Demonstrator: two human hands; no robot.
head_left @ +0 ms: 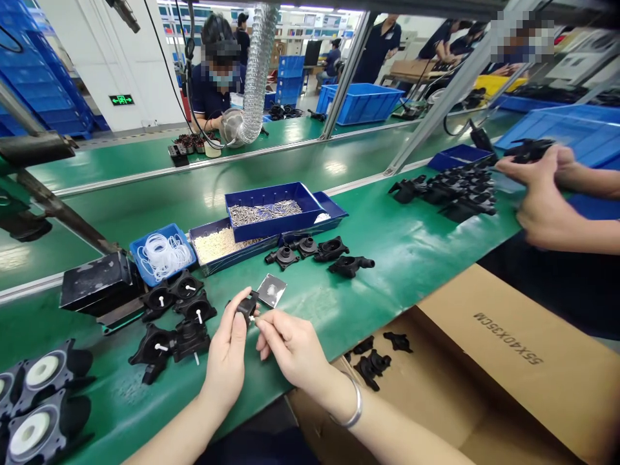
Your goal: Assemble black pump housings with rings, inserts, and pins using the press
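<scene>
My left hand is closed around a small black plastic pump housing, lifted over the green bench. My right hand pinches at the housing's near side, where a small white part shows at the fingertips; how deep it sits in the housing cannot be seen. Just beyond lies a small square plate with a pale smear on it. To the left, several black housings have white pins standing in them. Behind my hands are several black housings without visible pins.
Blue bins hold white rings, cream-coloured small parts and metal pins. Housings with white discs sit at lower left. An open carton holds black parts below the edge. At right, a co-worker's hands hold a black part.
</scene>
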